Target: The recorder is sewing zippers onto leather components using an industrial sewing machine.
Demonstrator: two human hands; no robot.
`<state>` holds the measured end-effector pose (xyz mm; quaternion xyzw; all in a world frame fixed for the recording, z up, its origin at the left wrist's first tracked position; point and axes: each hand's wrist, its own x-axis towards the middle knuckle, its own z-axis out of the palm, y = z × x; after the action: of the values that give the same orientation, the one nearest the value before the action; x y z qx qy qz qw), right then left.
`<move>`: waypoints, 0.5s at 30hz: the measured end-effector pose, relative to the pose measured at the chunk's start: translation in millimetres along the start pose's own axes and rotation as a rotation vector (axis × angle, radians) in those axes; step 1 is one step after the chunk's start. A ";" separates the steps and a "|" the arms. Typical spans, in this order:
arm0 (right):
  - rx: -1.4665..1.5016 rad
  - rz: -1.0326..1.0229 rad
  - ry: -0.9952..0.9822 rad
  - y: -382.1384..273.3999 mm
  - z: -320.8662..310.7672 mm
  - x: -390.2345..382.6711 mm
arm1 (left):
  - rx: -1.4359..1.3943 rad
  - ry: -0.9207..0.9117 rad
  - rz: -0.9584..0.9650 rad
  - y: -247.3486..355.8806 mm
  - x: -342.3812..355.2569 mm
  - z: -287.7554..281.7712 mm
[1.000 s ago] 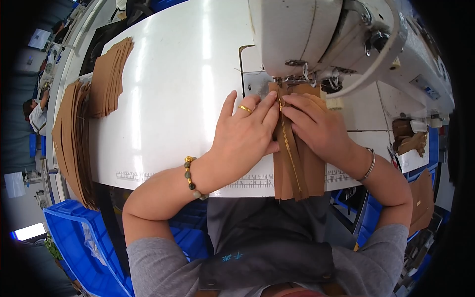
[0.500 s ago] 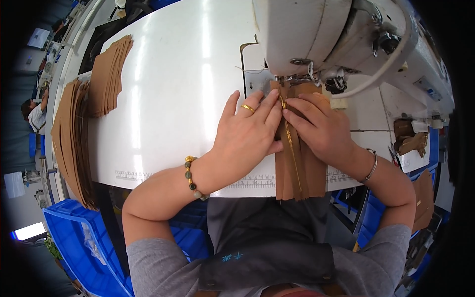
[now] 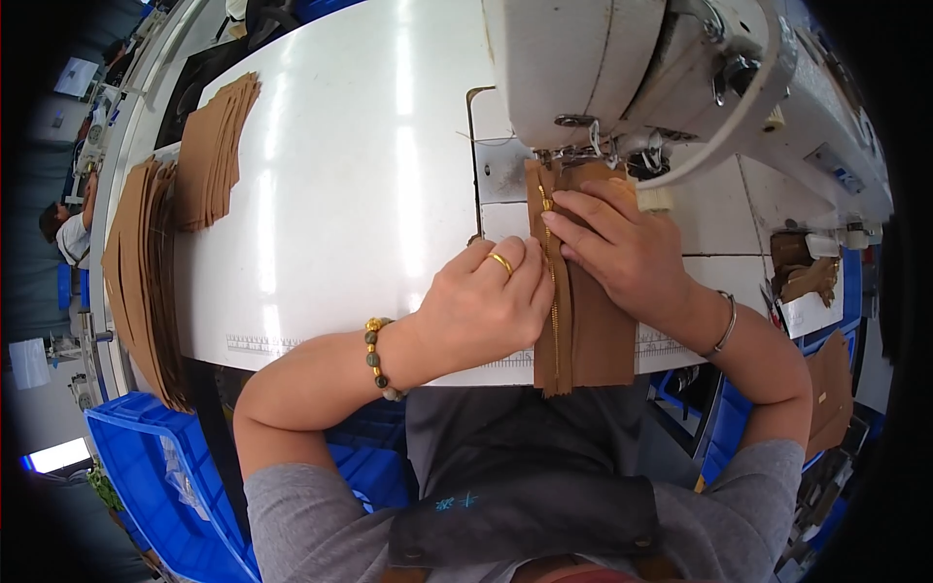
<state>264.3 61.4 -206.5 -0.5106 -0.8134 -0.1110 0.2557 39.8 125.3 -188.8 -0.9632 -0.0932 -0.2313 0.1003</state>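
A brown fabric piece (image 3: 601, 335) with a gold-toothed zipper (image 3: 557, 325) lies lengthwise under the sewing machine's needle area (image 3: 573, 155), its near end reaching past the table's front edge. My left hand (image 3: 491, 299), wearing a ring, is closed at the zipper's left edge, fingers curled and pinching the zipper tape; the thumb is mostly hidden. My right hand (image 3: 630, 248) rests on the fabric right of the zipper. Its fingers lie stretched out, fingertips by the gold slider (image 3: 547, 205) near the machine's foot.
Two stacks of brown fabric pieces, one larger (image 3: 146, 282) and one smaller (image 3: 216, 151), lie at the left of the white table (image 3: 340, 194). A ruler strip (image 3: 262, 344) runs along its front edge. Blue bins (image 3: 160, 466) stand below. Brown scraps (image 3: 812, 277) sit at the far right.
My left hand has drawn back toward me, and its flat fingers have curled onto the zipper's edge. The zipper now lies straighter along the fabric. My right hand has stayed nearly in place.
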 end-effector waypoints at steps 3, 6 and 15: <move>-0.007 -0.001 -0.011 -0.4 0.5 0.5 | -0.004 0.005 0.010 -0.2 -0.1 0.5; -0.018 -0.004 -0.003 -1.5 0.4 1.3 | -0.009 0.013 0.012 -0.8 0.3 1.5; -0.110 -0.060 -0.026 -5.9 -5.7 5.4 | -0.101 -0.047 -0.138 -1.0 10.2 1.2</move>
<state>258.9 60.4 -198.4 -0.5009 -0.8242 -0.1564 0.2131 49.0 127.9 -184.9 -0.9634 -0.1500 -0.2195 0.0329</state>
